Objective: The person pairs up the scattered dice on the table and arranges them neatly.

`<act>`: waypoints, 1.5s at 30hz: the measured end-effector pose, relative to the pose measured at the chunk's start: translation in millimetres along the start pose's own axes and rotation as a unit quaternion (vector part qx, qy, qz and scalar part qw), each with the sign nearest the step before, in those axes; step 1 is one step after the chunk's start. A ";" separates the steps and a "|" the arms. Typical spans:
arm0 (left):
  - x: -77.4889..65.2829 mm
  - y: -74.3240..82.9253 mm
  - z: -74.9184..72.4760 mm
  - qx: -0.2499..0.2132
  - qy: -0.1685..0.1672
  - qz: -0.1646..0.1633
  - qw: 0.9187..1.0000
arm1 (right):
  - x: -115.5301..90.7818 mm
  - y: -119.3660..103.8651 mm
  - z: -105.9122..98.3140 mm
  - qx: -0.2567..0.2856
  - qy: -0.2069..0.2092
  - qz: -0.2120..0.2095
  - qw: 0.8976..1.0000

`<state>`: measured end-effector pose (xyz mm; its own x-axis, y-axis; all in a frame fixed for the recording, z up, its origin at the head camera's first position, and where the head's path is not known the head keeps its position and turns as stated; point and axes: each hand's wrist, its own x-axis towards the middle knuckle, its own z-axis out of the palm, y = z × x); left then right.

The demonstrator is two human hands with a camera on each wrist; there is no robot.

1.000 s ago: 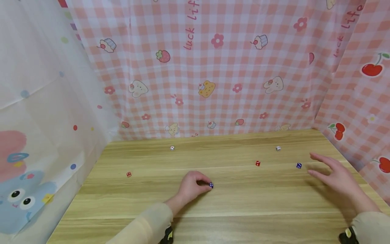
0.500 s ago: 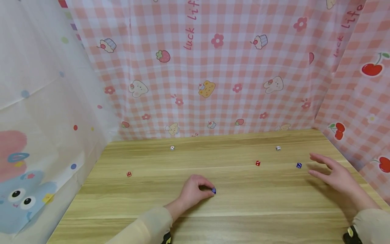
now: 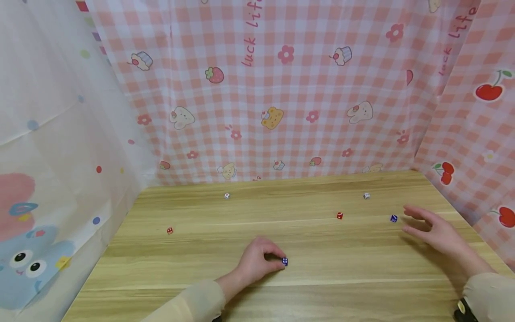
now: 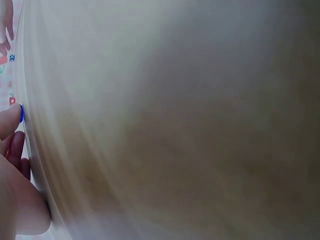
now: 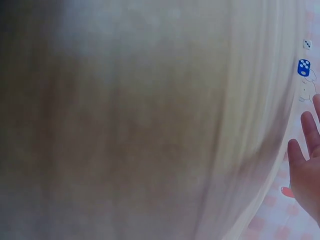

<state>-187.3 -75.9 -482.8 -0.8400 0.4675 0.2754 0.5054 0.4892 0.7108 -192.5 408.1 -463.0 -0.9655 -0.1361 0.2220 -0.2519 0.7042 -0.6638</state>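
Between thumb and index fingertip my left hand (image 3: 259,261) pinches a blue die (image 3: 284,261) with white pips, close over the wooden table at its middle front. In the left wrist view only a blue sliver of that die (image 4: 21,114) shows at the fingertip. On the right side my right hand (image 3: 436,232) hovers with thumb and fingers spread, holding nothing. Just left of its fingertips lies a second blue die (image 3: 394,218), which the right wrist view also shows beyond the fingers. A red die (image 3: 339,215) and a white die (image 3: 366,196) lie further left of that hand.
On the left half of the wooden table (image 3: 193,259) lie another red die (image 3: 170,230) and, near the back edge, another white die (image 3: 227,196). A pink checked cloth (image 3: 241,98) hangs behind the table, with more cloth at both sides.
My left hand has moved toward the front edge and slightly right, carrying the pinched blue die. The right hand has barely shifted. The other dice lie where they were.
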 end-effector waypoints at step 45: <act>-18.2 6.0 1.6 0.001 -0.012 0.008 1.000 | 15.7 2.9 17.9 -0.009 0.001 0.090 0.996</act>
<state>-168.7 -80.3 -484.6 -0.8269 0.4927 0.2710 0.5188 0.4825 0.7057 -209.6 395.5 -474.2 -0.9947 -0.0055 0.1025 -0.0740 0.7300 -0.6795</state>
